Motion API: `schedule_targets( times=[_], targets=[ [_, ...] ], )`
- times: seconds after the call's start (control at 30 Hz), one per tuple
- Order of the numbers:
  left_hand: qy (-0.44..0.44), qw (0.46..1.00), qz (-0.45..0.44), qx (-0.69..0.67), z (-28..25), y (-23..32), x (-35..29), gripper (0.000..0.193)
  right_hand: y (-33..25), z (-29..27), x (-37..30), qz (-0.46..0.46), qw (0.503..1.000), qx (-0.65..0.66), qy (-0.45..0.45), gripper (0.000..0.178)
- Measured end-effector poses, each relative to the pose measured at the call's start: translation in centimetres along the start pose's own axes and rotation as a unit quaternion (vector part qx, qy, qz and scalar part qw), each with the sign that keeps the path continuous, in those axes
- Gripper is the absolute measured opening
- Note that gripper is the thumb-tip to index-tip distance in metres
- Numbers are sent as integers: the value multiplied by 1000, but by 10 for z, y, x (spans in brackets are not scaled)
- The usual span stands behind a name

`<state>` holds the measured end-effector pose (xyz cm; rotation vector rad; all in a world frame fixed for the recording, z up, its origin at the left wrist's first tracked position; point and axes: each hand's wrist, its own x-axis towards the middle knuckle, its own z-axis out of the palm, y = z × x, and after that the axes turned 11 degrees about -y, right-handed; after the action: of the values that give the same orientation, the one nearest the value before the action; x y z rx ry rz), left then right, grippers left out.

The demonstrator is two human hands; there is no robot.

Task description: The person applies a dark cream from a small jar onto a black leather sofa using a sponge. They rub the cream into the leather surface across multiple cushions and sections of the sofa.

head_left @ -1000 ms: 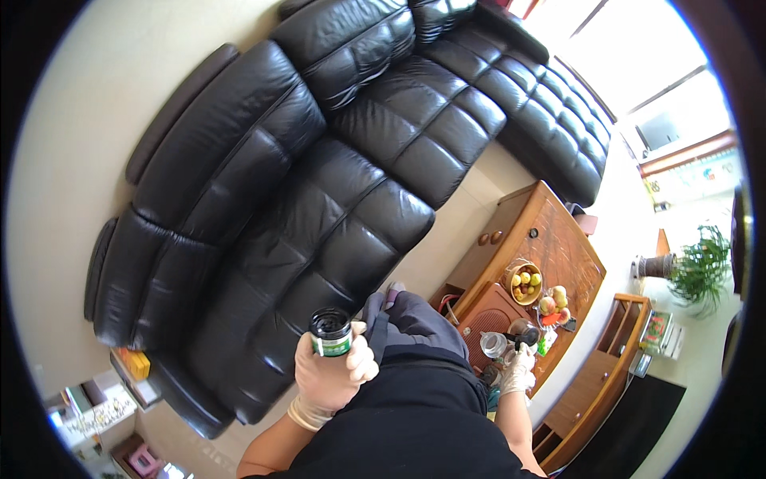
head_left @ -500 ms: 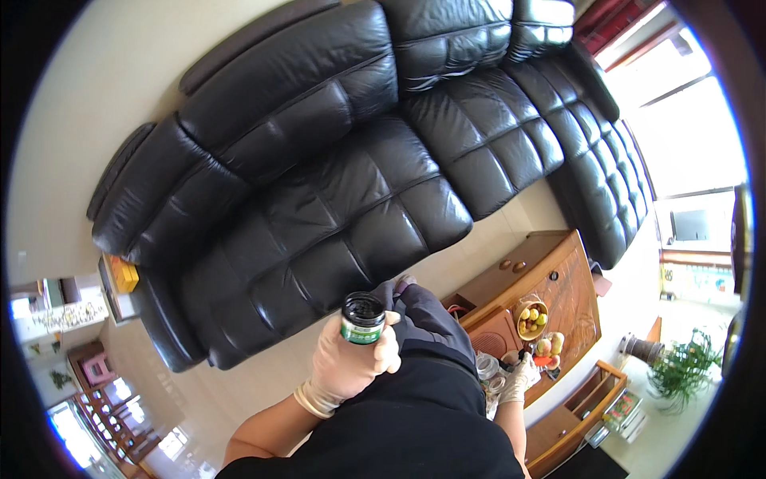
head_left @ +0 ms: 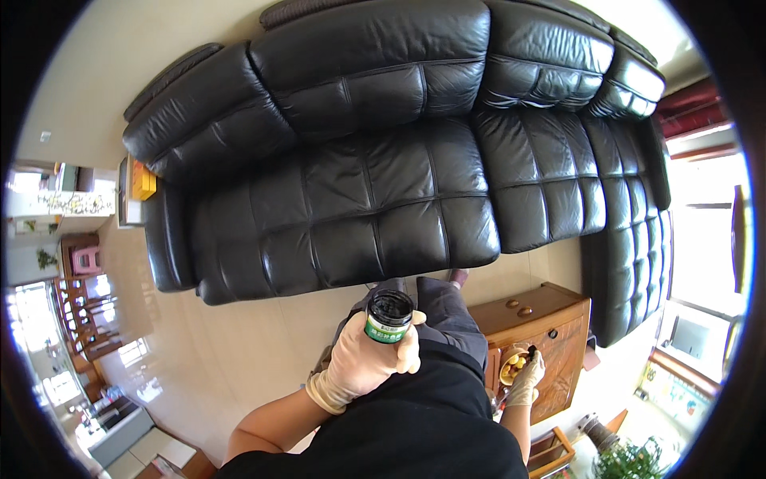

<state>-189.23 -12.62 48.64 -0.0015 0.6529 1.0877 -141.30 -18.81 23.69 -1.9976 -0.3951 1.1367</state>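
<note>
An uncovered jar [head_left: 388, 317] with a black rim and green-and-white label holds something dark. My left hand [head_left: 369, 363], in a pale glove, is closed around it in front of my body. Lower right, my right hand [head_left: 527, 382], gloved too, has its fingers closed on a small black object [head_left: 532, 350] whose kind I cannot make out. It hovers over the wooden coffee table beside a bowl of yellow fruit [head_left: 512, 367], partly covering it. Ahead stretches a large black leather sofa [head_left: 359, 195] with square-stitched seats.
The wooden coffee table [head_left: 550, 331] stands right of my legs, with knobs on a lower brown part. A yellow box [head_left: 144, 182] sits by the sofa's left end. A pink stool [head_left: 85, 258] stands at far left, a green plant [head_left: 630, 461] at lower right.
My view has turned, so the sofa lies more level and farther right. My right hand has moved from the table's cluttered near side to beside the fruit bowl, raising the black object. The jar stays in my left.
</note>
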Motion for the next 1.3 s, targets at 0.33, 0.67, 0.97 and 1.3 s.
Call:
schedule_targets(
  times=[0.33, 0.67, 0.97, 1.3],
  targets=[
    [-3, 984, 95, -148, 80, -105, 72, 66, -98, -36, 194, -82, 991, -76, -68, 16],
    [135, 961, 219, -99, 141, -164, 73, 66, -163, -34, 325, -88, 974, -164, -131, 14],
    [138, 958, 239, -76, 123, -192, 61, 57, -212, 65, 273, -108, 931, -227, -266, 23],
    [116, 931, 335, 92, 112, -191, 51, 35, -225, 51, 275, -98, 932, -275, -216, 28]
  ],
)
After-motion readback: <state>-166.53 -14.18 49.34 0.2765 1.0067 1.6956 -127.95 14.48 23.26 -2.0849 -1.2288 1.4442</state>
